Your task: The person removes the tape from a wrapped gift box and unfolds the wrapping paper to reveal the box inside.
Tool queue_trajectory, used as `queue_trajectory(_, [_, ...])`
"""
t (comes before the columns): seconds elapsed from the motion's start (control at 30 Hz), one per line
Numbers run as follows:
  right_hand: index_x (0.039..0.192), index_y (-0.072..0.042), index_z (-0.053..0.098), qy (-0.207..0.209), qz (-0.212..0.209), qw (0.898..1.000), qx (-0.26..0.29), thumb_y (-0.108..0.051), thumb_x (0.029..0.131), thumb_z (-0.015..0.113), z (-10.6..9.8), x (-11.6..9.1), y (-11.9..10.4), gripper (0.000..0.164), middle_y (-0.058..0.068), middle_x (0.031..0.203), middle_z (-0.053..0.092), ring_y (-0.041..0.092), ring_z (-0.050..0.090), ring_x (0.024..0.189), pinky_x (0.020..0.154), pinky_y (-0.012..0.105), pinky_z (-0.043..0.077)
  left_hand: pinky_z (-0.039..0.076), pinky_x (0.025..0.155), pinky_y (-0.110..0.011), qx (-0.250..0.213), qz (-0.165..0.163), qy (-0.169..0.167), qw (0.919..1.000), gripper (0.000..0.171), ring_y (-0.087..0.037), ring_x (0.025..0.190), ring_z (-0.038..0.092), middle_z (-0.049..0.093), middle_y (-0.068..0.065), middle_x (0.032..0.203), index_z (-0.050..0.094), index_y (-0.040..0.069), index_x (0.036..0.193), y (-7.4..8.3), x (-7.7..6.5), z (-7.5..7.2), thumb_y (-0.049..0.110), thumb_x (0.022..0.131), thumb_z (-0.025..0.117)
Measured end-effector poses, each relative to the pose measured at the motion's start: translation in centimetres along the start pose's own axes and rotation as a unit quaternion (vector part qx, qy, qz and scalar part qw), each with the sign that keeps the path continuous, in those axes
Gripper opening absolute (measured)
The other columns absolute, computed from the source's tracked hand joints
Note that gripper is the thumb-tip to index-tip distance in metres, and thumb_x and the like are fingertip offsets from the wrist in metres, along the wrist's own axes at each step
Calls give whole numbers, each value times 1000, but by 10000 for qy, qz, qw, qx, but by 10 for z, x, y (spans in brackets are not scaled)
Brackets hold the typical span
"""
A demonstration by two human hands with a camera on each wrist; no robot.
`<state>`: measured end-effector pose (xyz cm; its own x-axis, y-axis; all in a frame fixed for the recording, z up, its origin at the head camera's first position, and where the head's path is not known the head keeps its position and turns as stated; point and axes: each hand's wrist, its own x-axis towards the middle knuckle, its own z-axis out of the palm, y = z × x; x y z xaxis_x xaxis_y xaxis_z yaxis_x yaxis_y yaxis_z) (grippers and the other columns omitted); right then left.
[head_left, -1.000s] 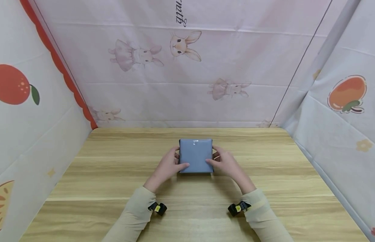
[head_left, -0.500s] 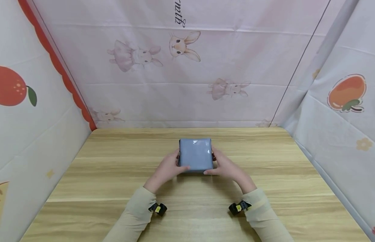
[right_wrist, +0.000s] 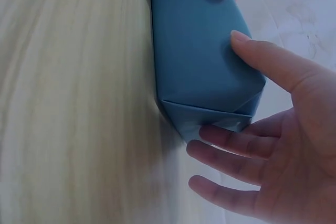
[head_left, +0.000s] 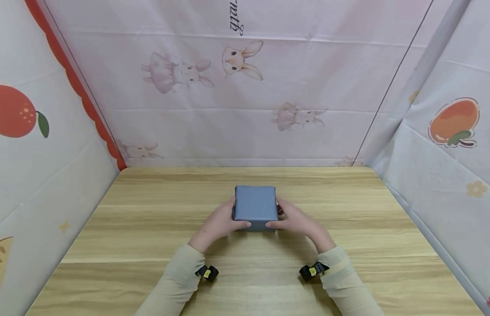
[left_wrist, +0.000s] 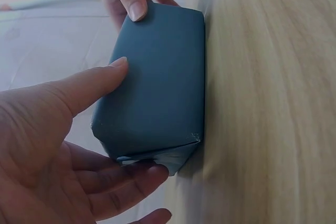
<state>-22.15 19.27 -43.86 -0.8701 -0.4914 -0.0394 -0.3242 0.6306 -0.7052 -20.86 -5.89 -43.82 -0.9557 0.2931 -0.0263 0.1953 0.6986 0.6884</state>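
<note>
A box wrapped in plain blue-grey paper (head_left: 255, 203) stands at the middle of the wooden table, its near side facing me. My left hand (head_left: 219, 222) grips its left end, the thumb on the near face and the fingers against the folded end, as the left wrist view shows. At the opposite end my right hand (head_left: 295, 219) holds it the same way, thumb in front and fingers at the folded paper flap (right_wrist: 210, 119). In both wrist views the box's lower edge lies at or close to the tabletop. The far face is hidden.
The wood-grain tabletop (head_left: 150, 263) spreads around the box. A pale pink cloth with rabbit prints (head_left: 237, 131) hangs behind it. Fruit-printed white cloths enclose the left side (head_left: 39, 184) and right side (head_left: 438, 175). Black wrist cameras sit on both sleeves.
The box has tipped so that its near side now shows below the top. It has come slightly nearer, and both thumbs have moved from the top face to the near face.
</note>
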Motion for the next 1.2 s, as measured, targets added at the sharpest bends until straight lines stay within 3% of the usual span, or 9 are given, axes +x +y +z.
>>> queue_trajectory(0.3, [156, -2, 15, -89, 225, 9996, -135, -46, 90, 66, -13, -7, 4, 94, 23, 142, 50, 35, 52, 128, 104, 52, 44, 41, 108, -48, 431, -192, -71, 9989, 100, -33, 137, 45, 39, -20, 153, 23, 4, 154, 3, -5, -5, 53, 82, 72])
queue_trajectory(0.57, [153, -6, 29, 367, 18, 9990, -272, -38, 96, 61, -37, -22, -4, 73, 24, 147, 45, 43, 45, 133, 105, 59, 40, 44, 106, -48, 910, -1, -65, 9958, 82, -33, 133, 51, 50, -17, 146, 42, 3, 146, 12, -8, -10, 54, 87, 65])
queue_trajectory(0.7, [149, -6, 39, 634, -217, 9955, -666, -35, 96, 61, -44, -17, -15, 65, 20, 145, 49, 40, 48, 131, 105, 57, 41, 47, 102, -49, 1273, 43, 291, 9914, 65, -33, 127, 56, 58, -13, 138, 54, 7, 138, 16, -10, -11, 53, 92, 59])
queue_trajectory(0.8, [143, -8, 48, 936, -471, 9880, -1134, -33, 95, 63, -45, -7, -24, 56, 15, 142, 55, 37, 53, 129, 103, 54, 44, 53, 89, -48, 1759, 241, 798, 9809, 52, -30, 112, 65, 68, -10, 124, 64, 10, 126, 17, -10, -11, 51, 94, 57])
queue_trajectory(0.9, [133, -8, 59, 1312, -984, 9678, -1911, -30, 93, 67, -43, 5, -29, 47, 13, 132, 63, 33, 60, 120, 98, 50, 49, 53, 80, -47, 2281, 435, 1318, 9637, 44, -27, 98, 68, 72, -6, 110, 69, 13, 112, 15, -10, -10, 51, 96, 54])
queue_trajectory(1.1, [112, -6, 71, 1806, -2404, 8933, -3340, -24, 87, 74, -27, 29, -29, 31, 9, 104, 73, 24, 71, 94, 83, 39, 57, 50, 86, -50, 3124, 450, 1700, 9335, 48, -28, 98, 67, 72, -6, 108, 69, 14, 107, 6, -9, -5, 56, 98, 46])
queue_trajectory(1.2, [110, -7, 72, 1770, -2581, 8783, -3614, -22, 86, 75, -22, 37, -30, 28, 7, 102, 73, 23, 70, 94, 85, 40, 56, 50, 88, -51, 3339, 383, 1685, 9266, 55, -30, 101, 66, 72, -8, 110, 69, 13, 110, 1, -8, -3, 59, 98, 42])
